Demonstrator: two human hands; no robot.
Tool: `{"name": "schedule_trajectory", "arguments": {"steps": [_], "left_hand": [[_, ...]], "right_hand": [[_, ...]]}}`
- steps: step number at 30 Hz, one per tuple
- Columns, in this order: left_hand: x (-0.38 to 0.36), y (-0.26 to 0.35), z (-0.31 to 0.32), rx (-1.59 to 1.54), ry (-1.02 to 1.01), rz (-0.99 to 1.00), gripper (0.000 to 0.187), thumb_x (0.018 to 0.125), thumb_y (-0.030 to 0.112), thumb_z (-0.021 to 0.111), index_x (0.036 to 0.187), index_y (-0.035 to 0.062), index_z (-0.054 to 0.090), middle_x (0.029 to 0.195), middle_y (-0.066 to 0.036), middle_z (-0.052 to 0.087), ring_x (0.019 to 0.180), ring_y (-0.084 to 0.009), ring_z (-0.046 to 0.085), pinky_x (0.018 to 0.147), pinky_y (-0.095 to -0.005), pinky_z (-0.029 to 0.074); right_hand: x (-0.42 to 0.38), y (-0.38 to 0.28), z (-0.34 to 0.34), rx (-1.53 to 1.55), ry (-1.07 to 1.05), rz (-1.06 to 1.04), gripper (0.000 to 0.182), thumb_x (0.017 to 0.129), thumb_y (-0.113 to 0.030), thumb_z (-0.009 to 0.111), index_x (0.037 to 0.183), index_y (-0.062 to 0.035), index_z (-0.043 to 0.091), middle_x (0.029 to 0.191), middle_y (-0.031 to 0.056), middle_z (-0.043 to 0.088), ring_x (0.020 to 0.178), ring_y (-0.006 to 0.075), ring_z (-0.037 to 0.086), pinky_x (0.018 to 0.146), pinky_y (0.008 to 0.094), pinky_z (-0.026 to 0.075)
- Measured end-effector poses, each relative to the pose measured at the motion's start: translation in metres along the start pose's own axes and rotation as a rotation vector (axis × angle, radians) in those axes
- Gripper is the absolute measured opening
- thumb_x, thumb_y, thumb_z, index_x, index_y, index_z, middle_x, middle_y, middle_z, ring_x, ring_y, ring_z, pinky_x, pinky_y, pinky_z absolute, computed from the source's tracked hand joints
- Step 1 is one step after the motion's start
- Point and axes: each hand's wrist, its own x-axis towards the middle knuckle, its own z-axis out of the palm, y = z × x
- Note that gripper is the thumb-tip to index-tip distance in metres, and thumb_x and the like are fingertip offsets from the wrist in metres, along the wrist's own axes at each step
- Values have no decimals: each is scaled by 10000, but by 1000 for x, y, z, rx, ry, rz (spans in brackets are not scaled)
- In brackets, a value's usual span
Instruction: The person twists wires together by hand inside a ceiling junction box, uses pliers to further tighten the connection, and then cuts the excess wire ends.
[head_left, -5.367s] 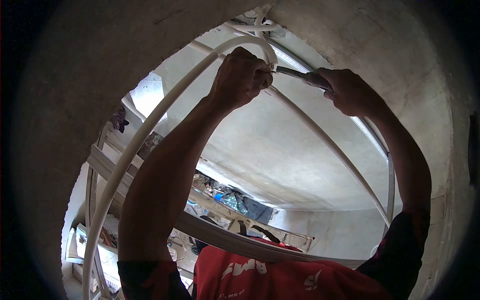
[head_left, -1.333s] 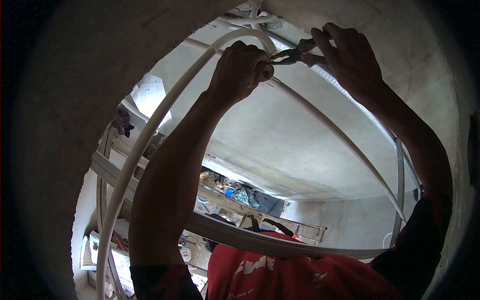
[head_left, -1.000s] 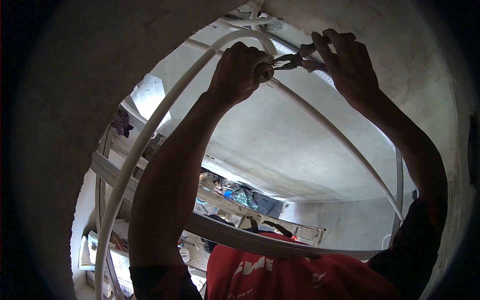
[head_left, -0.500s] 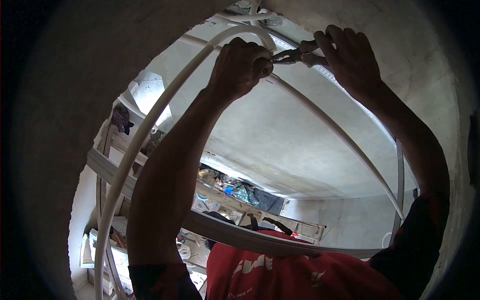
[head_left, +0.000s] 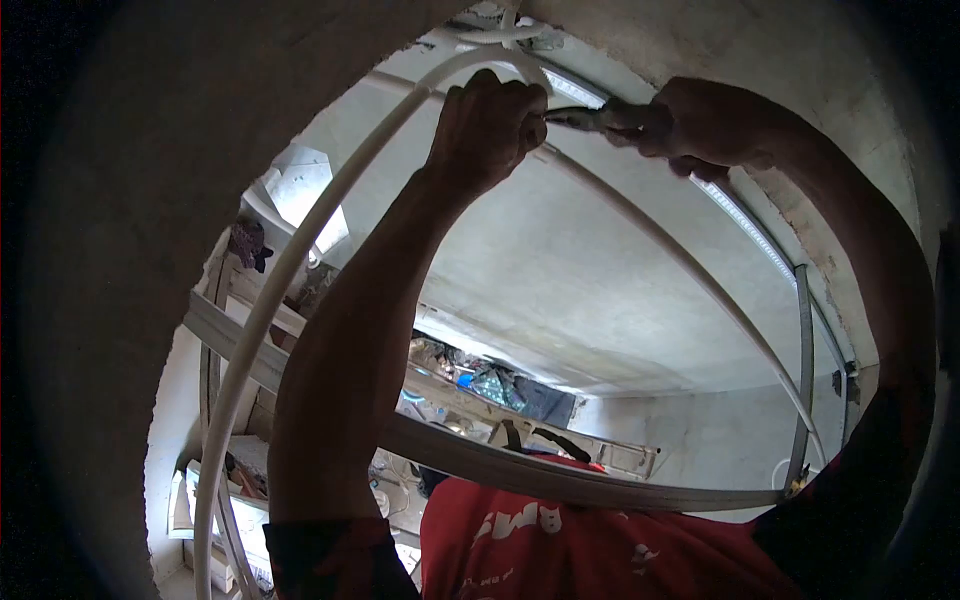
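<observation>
My left hand [head_left: 488,130] is raised and closed in a fist, and what its fingers hold is hidden. Right behind it a white flexible conduit [head_left: 345,185] bends over at the top and comes down by the knuckles. My right hand [head_left: 705,125] grips a pair of pliers [head_left: 585,119] by the handles. The pliers point left, and their tips meet the fingers of my left hand. Whether the jaws bite on anything is too small to tell. A second pale pipe [head_left: 680,245] passes behind my left hand and slopes down to the right.
A metal rail [head_left: 470,458] crosses in front of my chest. Rough-edged wall [head_left: 110,250] surrounds the opening on both sides. A lit perforated metal strip [head_left: 745,220] runs behind my right hand. Far below are a ladder [head_left: 630,460] and scattered materials.
My right hand has turned over, wrist swinging up and outward, and the pliers have rotated with it. My left hand stays nearly in place. The view has shifted slightly.
</observation>
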Motion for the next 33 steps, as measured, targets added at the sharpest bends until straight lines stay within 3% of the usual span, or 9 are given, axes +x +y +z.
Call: {"name": "schedule_trajectory", "arguments": {"steps": [4,6,10,13,15,17,19,27,33], "left_hand": [[0,0,-2,-71,-23,-1,143,798,107,803,897,89,701,750,-82,688,763,-303,605,718,-464,514],[-1,-1,1,-60,22,14,138,808,100,797,913,84,709,766,-79,695,774,-304,611,728,-464,514],[-2,-6,5,-126,112,43,116,834,112,774,931,77,723,768,-74,708,777,-294,620,747,-455,509],[-1,-9,6,-101,5,-9,105,871,148,734,942,71,735,771,-69,723,768,-280,626,762,-437,503],[0,-9,6,-114,-62,-49,117,902,176,692,932,72,736,764,-69,728,750,-274,622,761,-425,496],[1,-10,6,-123,-59,-37,121,907,179,687,920,66,729,768,-69,728,745,-274,620,758,-425,495],[0,-8,4,-134,-60,-29,129,912,181,682,909,59,723,771,-68,729,740,-273,618,755,-424,495],[-3,-5,1,-168,49,37,163,964,247,699,914,94,718,785,-35,738,746,-236,626,753,-406,504],[-2,-8,-1,-132,23,62,111,980,204,699,995,96,717,786,-23,738,755,-215,637,749,-380,508]], "right_hand": [[15,22,0,372,-189,51,317,986,-302,709,1030,11,732,687,77,679,568,169,653,604,387,531],[23,27,8,77,-92,-96,293,987,-312,696,1048,-31,752,730,71,712,614,167,669,667,405,529],[12,24,5,-95,31,-31,248,978,-261,709,1057,-31,756,744,92,735,674,201,689,737,414,528],[26,55,27,-336,259,-115,218,967,-182,711,1134,-43,731,830,121,727,735,241,690,757,416,541],[39,79,55,-538,704,-375,298,981,-174,693,1228,-7,664,948,190,682,818,293,701,786,449,579],[44,81,69,-577,739,-371,414,956,-114,692,1340,-6,581,1059,188,621,895,298,671,792,427,592],[44,82,79,-659,1048,-477,471,925,-76,697,1367,6,557,1133,191,575,980,309,628,813,434,588],[44,75,84,-812,1173,-472,539,909,-181,736,1388,-10,561,1206,177,557,1026,282,613,848,434,552],[44,76,89,-834,1286,-444,531,934,-263,710,1410,-71,575,1220,159,548,1021,280,602,753,411,511]]}}
